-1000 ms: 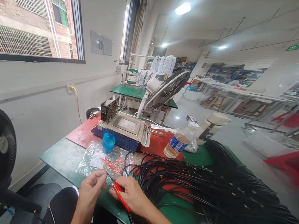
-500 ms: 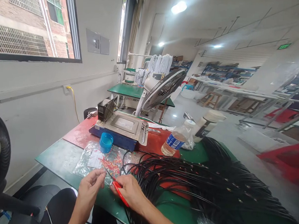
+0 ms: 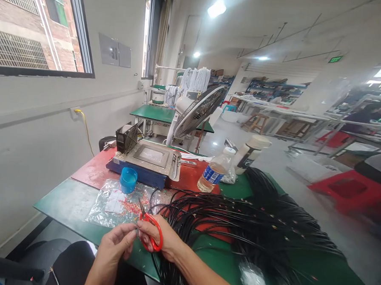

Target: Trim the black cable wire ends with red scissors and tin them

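Observation:
My right hand is closed around a pair of red-handled scissors, its dark blades pointing up and away over the bag. My left hand pinches thumb and fingers together right beside the right thumb; what lies between the fingertips is too small to make out. Black cables in a large bundle pass under and beside my right forearm, several with stripped coloured ends. Just beyond the hands, red and yellow wire scraps are strewn on a clear plastic bag.
A blue cup stands on the bag, in front of a blue-sided heating unit with a small fan. A labelled bottle and a cream flask stand behind the cables. A large fan rises past the green table.
My hands have come together, and the scissors have turned from lying slanted to pointing upward, their red loops now showing. The camera view has swung slightly right.

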Motion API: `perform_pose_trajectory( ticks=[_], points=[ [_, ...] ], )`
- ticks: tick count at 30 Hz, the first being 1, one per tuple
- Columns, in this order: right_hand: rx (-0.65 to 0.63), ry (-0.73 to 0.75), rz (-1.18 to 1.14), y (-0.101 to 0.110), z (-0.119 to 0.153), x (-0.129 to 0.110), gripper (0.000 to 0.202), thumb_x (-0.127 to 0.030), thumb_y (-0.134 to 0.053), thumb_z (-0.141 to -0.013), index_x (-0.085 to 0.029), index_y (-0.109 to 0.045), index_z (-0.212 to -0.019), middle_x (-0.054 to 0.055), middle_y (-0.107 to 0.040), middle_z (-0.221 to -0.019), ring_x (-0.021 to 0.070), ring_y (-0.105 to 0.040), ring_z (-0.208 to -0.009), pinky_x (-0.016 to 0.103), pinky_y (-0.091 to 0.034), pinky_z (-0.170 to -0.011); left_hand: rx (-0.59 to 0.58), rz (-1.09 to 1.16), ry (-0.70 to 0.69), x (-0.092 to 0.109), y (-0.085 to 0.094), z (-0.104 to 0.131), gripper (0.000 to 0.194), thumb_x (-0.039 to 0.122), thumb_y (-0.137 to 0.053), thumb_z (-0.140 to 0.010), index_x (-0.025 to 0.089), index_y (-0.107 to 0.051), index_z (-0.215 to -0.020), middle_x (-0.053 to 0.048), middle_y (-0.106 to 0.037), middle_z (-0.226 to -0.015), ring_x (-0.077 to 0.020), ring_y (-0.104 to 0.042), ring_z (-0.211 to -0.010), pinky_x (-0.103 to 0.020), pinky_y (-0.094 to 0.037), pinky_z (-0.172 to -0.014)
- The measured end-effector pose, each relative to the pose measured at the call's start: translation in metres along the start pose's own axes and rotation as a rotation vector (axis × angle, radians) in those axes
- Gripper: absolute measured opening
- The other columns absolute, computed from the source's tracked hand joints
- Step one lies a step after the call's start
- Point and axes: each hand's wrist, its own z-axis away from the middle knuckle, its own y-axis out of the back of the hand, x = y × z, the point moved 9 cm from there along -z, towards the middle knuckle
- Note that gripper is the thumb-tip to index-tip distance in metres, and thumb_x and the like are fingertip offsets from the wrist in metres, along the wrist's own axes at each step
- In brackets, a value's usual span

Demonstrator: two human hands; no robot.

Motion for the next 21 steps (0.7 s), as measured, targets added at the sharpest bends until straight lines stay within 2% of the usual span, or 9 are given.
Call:
perform_pose_trajectory(
  ticks=[4,8,11,17,21],
  points=[
    [-0.014,-0.019,-0.013,-0.001,0.0,0.003,0.048,-0.058,-0.068,-0.065,-0.012,-0.055,-0.055,-0.006,-0.044,-0.038,0.0036,-0.038,-0.03,0.015,-0.027,-0.032,0.003,-0.023,-0.045,0.003,0.001,0.001,0.039,0.044,-0.077,-0.06,0.012,-0.071,-0.081,0.002,-0.056,-0.05,-0.0065,-0.038,-0.044,-0.021,-0.026,-0.043],
    [-0.013,-0.084,-0.145,0.0,0.0,0.009,0.048,-0.057,-0.066,-0.068,-0.012,-0.053,-0.055,-0.006,-0.043,-0.039,0.0034,-0.036,-0.028,0.015,-0.021,-0.028,-0.037,-0.02,-0.031,0.005,-0.005,0.003,0.034,0.043,-0.074,-0.064,0.013,-0.07,-0.08,0.004,-0.051,-0.049,-0.0068,-0.036,-0.045,-0.021,-0.025,-0.045],
    [-0.037,-0.085,-0.174,-0.001,-0.001,0.011,0.046,-0.054,-0.067,-0.068,-0.012,-0.053,-0.053,-0.005,-0.044,-0.039,0.0037,-0.038,-0.028,0.015,-0.021,-0.028,-0.06,-0.019,-0.022,0.005,-0.009,0.004,0.032,0.044,-0.074,-0.065,0.014,-0.069,-0.073,0.003,-0.051,-0.049,-0.0065,-0.035,-0.045,-0.022,-0.024,-0.045],
    [-0.049,-0.166,-0.272,-0.003,-0.004,0.03,0.044,-0.052,-0.069,-0.065,-0.012,-0.054,-0.055,-0.005,-0.047,-0.039,0.0029,-0.037,-0.027,0.014,-0.024,-0.028,-0.151,0.123,0.022,-0.001,-0.02,0.006,0.031,0.044,-0.07,-0.069,0.014,-0.065,-0.067,0.0,-0.056,-0.056,-0.0048,-0.031,-0.046,-0.021,-0.022,-0.046],
    [-0.073,-0.151,-0.286,-0.005,-0.005,0.031,0.044,-0.052,-0.071,-0.064,-0.011,-0.055,-0.057,-0.006,-0.047,-0.039,0.0028,-0.037,-0.027,0.015,-0.025,-0.028,-0.169,0.163,0.025,-0.003,-0.022,0.004,0.031,0.043,-0.07,-0.069,0.013,-0.065,-0.066,0.0,-0.055,-0.056,-0.0042,-0.029,-0.045,-0.021,-0.021,-0.045]
  ],
)
